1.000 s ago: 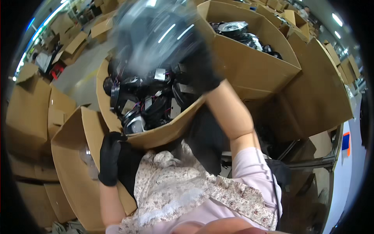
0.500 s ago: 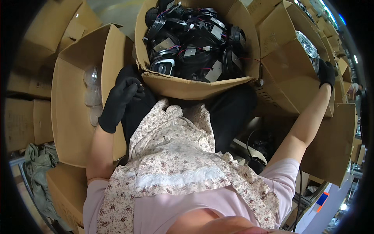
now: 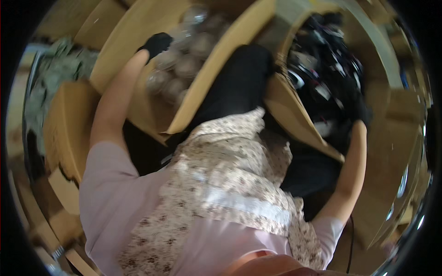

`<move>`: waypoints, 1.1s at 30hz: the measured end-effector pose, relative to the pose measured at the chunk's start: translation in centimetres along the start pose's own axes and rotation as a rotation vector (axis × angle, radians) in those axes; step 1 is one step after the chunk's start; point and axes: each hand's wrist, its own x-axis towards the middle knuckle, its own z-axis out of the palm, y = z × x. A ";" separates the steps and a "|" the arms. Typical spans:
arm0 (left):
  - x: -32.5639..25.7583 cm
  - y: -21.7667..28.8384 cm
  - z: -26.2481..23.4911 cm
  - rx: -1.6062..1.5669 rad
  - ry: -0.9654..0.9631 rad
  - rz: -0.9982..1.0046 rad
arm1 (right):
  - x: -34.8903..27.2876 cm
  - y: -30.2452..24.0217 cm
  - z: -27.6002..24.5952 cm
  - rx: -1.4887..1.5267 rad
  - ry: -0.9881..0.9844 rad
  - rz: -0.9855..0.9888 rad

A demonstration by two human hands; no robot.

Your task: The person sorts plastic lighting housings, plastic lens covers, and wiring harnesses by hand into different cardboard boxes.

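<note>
My left hand (image 3: 157,44), in a black glove, reaches into the left cardboard box (image 3: 206,85). It is beside a heap of clear, round domed plastic pieces (image 3: 188,66); its fingers are smeared by motion, so I cannot see whether they grip one. On the other side, my right hand (image 3: 357,108), gloved in black too, is over the middle cardboard box (image 3: 294,112). That box is full of black round parts (image 3: 317,55) with wires and pale labels. Against these dark parts the right fingers blend in, and what they hold, if anything, is hidden.
Both boxes stand close to my knees (image 3: 239,83). Another cardboard box (image 3: 391,152) is at the right, with shiny clear pieces (image 3: 403,183) near its far side. Grey-green cloth (image 3: 57,78) hangs at the far left. A black cable (image 3: 351,244) runs beside my right arm.
The view has turned left, showing more of the left box. My left hand has moved from my knee into that box. My right hand has left the right box and come over the middle one.
</note>
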 end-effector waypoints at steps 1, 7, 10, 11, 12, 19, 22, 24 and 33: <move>1.6 0.3 -0.1 0.203 -0.030 -0.064 | 0.4 3.7 2.9 0.041 0.026 0.225; -1.1 -18.6 -5.6 0.970 0.040 -0.241 | 5.5 -3.4 -0.9 0.269 -0.003 0.249; 5.7 -16.5 3.8 0.898 0.142 -0.135 | 1.8 1.9 0.7 0.393 0.075 0.161; 8.7 -12.0 7.5 0.654 0.076 -0.209 | -1.2 3.5 0.9 0.374 0.044 0.361; 9.9 -9.7 9.1 0.413 0.024 -0.321 | -3.1 3.9 0.4 0.353 0.042 0.395; 8.7 -16.8 13.4 0.411 0.132 -0.259 | 0.2 2.3 -1.1 0.921 0.437 0.248; 8.6 -13.3 16.1 0.357 -0.039 -0.067 | -1.2 3.0 -5.6 0.803 0.666 0.302; 7.4 -11.7 16.9 0.290 -0.103 -0.002 | -2.6 3.3 -6.7 0.863 0.645 0.252; 3.7 -11.4 19.2 0.238 -0.164 -0.463 | -4.5 -8.7 -5.1 1.222 0.392 0.237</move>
